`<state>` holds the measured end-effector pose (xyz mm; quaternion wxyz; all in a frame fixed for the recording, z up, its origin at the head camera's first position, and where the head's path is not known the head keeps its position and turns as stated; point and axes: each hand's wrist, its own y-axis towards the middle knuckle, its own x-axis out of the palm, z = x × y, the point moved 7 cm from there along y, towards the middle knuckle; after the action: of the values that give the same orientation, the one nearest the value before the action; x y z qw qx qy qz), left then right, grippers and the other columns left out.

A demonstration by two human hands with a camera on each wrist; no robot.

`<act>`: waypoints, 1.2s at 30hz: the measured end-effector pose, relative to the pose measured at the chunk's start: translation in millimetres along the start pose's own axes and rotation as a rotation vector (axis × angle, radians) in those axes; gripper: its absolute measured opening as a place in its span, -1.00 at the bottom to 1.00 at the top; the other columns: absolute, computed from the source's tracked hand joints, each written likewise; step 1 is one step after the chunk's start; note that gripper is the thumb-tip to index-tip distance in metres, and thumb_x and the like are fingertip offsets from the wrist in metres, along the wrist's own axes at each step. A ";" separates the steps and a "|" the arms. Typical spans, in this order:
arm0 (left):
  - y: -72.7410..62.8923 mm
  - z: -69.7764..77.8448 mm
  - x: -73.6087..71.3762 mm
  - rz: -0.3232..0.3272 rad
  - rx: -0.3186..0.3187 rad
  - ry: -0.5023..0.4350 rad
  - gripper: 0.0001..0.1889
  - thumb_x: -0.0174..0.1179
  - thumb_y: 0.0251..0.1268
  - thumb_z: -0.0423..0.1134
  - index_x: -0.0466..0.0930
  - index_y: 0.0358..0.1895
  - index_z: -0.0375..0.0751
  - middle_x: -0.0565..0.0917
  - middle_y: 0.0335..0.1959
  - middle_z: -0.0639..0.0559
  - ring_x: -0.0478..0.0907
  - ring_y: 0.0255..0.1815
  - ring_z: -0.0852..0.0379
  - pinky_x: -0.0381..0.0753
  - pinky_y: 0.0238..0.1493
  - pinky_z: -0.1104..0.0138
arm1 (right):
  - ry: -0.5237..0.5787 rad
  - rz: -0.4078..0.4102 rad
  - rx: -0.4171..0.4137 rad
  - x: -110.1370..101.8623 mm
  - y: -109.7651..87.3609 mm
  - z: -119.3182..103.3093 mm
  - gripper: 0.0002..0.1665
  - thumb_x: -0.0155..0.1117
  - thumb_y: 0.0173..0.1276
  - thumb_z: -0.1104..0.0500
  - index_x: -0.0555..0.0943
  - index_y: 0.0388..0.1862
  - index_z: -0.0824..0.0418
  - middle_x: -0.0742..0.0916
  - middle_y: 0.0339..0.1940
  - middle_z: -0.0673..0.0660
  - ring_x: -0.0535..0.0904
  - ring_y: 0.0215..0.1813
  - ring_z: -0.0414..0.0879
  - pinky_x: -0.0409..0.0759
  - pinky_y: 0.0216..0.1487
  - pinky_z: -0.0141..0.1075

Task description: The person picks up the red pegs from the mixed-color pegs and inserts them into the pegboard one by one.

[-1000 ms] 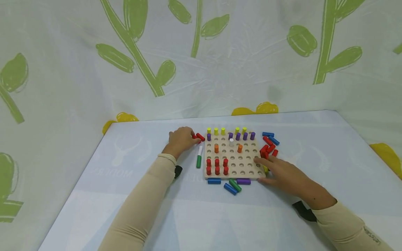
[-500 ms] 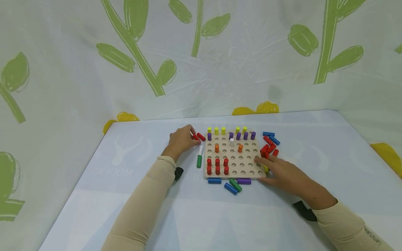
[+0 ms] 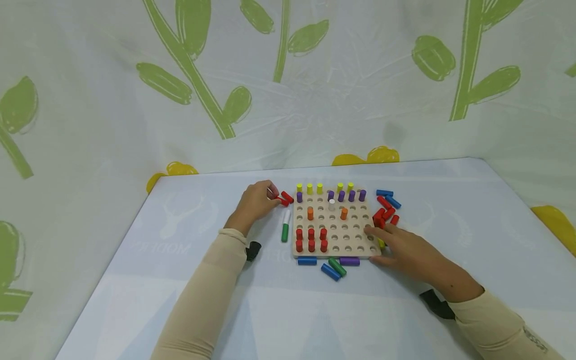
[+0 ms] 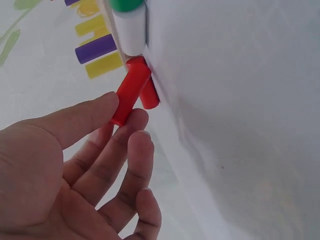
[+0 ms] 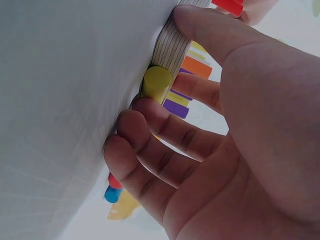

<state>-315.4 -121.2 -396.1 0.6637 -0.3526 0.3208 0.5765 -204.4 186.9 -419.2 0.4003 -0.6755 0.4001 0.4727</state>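
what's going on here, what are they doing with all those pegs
A person in beige sleeves has both hands at a square, pale wooden pegboard. The left hand pinches a red cylindrical peg off the board's left side. The right hand touches the board's near right corner, with a yellow cylindrical peg by its fingers. The board is only partly filled, and loose pegs lie around it.

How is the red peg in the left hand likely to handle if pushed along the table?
The red peg is probably stiff, looking straight in the left hand's pinch. Its round sides suggest it could roll; its smooth surface might be slippery.
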 end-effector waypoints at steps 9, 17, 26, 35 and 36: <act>-11.2 7.2 -9.9 0.051 0.017 0.018 -0.80 0.31 0.34 -0.17 0.65 -0.05 -0.13 0.76 -0.09 -0.07 0.62 -0.06 -0.03 0.64 0.01 0.17 | 0.000 0.010 -0.005 1.1 0.0 0.4 -0.14 0.48 0.20 -0.17 0.43 0.43 0.04 0.57 0.29 0.42 0.60 0.17 0.33 0.67 0.03 0.15; -25.5 26.0 -15.1 0.079 0.111 0.026 -0.79 0.30 0.37 -0.15 0.67 -0.01 -0.08 0.76 -0.10 -0.01 0.63 -0.08 0.01 0.65 -0.07 0.20 | -0.004 0.009 0.000 2.1 -0.6 0.6 -0.14 0.50 0.18 -0.15 0.44 0.43 0.05 0.59 0.24 0.40 0.63 0.12 0.28 0.69 0.00 0.11; -42.9 51.8 -16.7 0.097 0.194 0.031 -0.75 0.29 0.38 -0.16 0.66 0.07 -0.05 0.76 -0.11 0.05 0.61 -0.17 0.06 0.64 -0.24 0.29 | -0.009 0.014 -0.004 -1.4 -2.1 -0.8 -0.15 0.49 0.20 -0.15 0.44 0.43 0.05 0.58 0.25 0.42 0.61 0.14 0.31 0.67 0.02 0.14; -53.3 69.1 -14.1 0.148 0.248 0.032 -0.67 0.33 0.34 -0.17 0.63 0.14 -0.03 0.77 -0.05 0.08 0.59 -0.29 0.14 0.62 -0.31 0.38 | -0.007 0.022 -0.013 -2.2 -2.0 -1.5 -0.16 0.48 0.21 -0.14 0.44 0.43 0.04 0.58 0.25 0.42 0.61 0.16 0.32 0.67 0.03 0.14; -54.7 70.7 -13.7 0.152 0.257 0.030 -0.68 0.33 0.34 -0.17 0.64 0.13 -0.03 0.77 -0.05 0.08 0.60 -0.29 0.15 0.61 -0.30 0.39 | -0.007 0.020 -0.012 -2.1 -1.8 -1.6 -0.16 0.48 0.21 -0.14 0.44 0.43 0.04 0.58 0.25 0.42 0.61 0.15 0.32 0.67 0.03 0.14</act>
<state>-261.6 -74.0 -340.8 0.6531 -0.2480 0.4276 0.5737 -202.7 186.4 -416.6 0.3927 -0.6722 0.4028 0.4813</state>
